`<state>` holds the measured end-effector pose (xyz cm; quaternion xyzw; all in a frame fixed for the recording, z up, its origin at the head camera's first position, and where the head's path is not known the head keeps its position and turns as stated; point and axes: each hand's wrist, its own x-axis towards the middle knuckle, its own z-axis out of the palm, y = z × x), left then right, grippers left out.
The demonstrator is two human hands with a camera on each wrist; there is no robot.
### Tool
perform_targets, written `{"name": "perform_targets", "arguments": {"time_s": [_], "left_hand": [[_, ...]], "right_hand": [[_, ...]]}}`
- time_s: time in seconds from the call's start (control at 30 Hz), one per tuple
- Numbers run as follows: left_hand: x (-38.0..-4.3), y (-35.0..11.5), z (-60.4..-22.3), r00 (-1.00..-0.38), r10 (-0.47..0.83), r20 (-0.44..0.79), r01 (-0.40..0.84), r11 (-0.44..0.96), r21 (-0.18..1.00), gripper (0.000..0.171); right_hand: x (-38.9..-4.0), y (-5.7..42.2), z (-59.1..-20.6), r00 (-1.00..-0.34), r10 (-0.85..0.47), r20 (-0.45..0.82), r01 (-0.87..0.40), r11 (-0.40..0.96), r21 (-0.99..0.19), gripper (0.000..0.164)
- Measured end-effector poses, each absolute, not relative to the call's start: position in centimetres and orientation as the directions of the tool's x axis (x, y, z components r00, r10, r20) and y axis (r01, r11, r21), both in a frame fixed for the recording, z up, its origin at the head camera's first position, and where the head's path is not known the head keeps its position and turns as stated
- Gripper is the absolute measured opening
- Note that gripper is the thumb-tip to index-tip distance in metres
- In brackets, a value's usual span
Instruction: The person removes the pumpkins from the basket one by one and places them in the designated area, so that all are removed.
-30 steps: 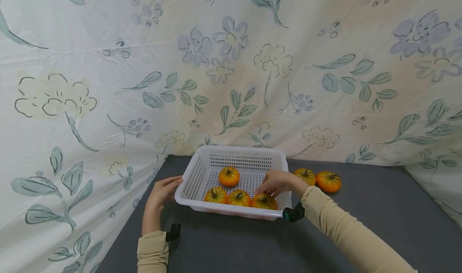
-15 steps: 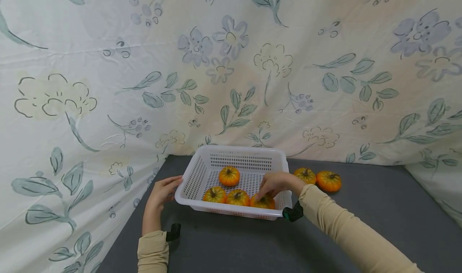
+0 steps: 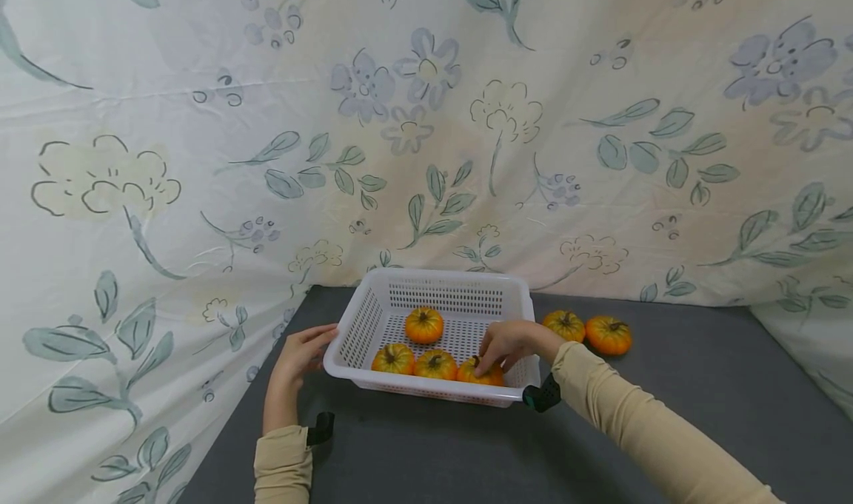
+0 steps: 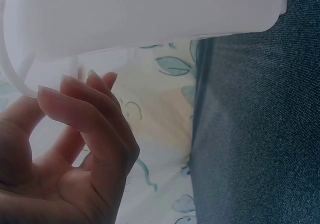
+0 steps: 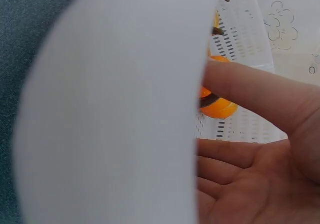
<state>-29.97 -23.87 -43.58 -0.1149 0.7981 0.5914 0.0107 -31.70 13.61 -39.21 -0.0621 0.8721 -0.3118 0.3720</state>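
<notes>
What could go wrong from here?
The right hand touches the front-right pumpkin; a leftward push could jam it against the front-middle pumpkin. The left hand meets the white basket only at one end, so the basket might slide. The right sleeve passes close to two pumpkins outside and might nudge them.

The near row of three pumpkins (image 3: 435, 365) has slid slightly left inside the white basket (image 3: 400, 384).

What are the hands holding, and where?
The left hand holds the white basket by its left rim. The right hand touches the front right pumpkin near its stem; whether it grips is unclear.
</notes>
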Motion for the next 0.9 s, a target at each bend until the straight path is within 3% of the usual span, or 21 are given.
{"name": "perform_targets", "arguments": {"time_s": [0.9], "left_hand": [[-30.08, -23.90, -43.68, -0.974, -0.164, -0.154, -0.197, 0.294, 0.935, 0.053]], "right_hand": [[-30.82, 13.37, -39.61, -0.787, -0.344, -0.513, 0.037, 0.802, -0.596, 0.057]]}}
